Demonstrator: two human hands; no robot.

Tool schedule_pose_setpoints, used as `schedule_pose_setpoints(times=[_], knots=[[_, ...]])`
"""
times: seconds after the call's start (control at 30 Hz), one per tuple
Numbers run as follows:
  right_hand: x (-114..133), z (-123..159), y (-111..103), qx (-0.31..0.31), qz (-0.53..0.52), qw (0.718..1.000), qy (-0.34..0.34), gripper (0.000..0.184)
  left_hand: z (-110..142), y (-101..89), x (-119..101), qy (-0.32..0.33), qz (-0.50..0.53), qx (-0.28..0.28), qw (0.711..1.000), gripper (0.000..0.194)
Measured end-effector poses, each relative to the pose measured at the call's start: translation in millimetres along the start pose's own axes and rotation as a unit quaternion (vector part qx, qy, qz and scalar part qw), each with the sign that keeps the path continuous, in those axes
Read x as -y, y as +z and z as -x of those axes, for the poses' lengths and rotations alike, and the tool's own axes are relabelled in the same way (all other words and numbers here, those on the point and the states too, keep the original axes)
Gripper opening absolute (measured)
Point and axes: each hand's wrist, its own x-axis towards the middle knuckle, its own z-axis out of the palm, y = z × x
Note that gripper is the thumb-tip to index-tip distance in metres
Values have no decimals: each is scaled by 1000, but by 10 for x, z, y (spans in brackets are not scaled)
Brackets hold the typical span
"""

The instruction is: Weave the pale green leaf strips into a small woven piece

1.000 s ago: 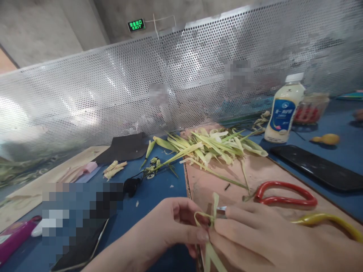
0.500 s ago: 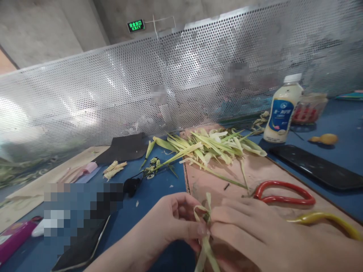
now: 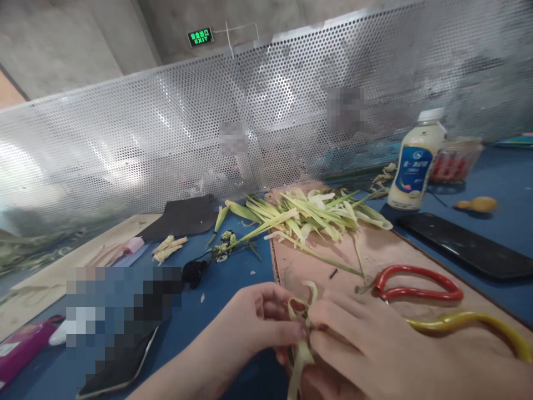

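Note:
Between my two hands is a pale green strip of plant leaf [image 3: 305,355], looped near the fingertips, with one end curling up and another hanging down. My left hand [image 3: 266,319] pinches it between thumb and fingers. From the other side my right hand [image 3: 358,344] closes its fingers on the same strip; its thumb is mostly hidden. Just beyond the right hand lie scissors with one red handle [image 3: 420,294] and one yellow handle [image 3: 478,319], their blades covered by the hand. A pile of similar leaf strips [image 3: 316,214] rests farther back on the pinkish board [image 3: 316,266].
A milky bottle [image 3: 416,161], a jar with red contents [image 3: 456,161], a black phone [image 3: 466,247] and a small gourd [image 3: 477,204] stand or lie at right. A purple object [image 3: 27,350] and a dark device [image 3: 125,361] sit left. A perforated metal screen [image 3: 166,139] crosses behind.
The loop in the leaf strip has shifted and its upper end now curls over. My right fingers have bent more around it, uncovering more of the yellow handle. My left hand stays nearly in place.

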Motion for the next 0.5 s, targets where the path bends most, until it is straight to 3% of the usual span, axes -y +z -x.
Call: schedule_pose_setpoints(times=[0.2, 0.3, 0.5], knots=[[0, 24, 21, 5, 15, 1000, -1, 25, -8, -17, 15, -3, -10, -6, 1000, 39], [-3, 24, 34, -22, 31, 999, 1, 29, -19, -27, 27, 3, -10, 2, 1000, 39], [-2, -8, 16, -32, 21, 999, 1, 21, -12, -14, 9, -7, -15, -10, 1000, 41]])
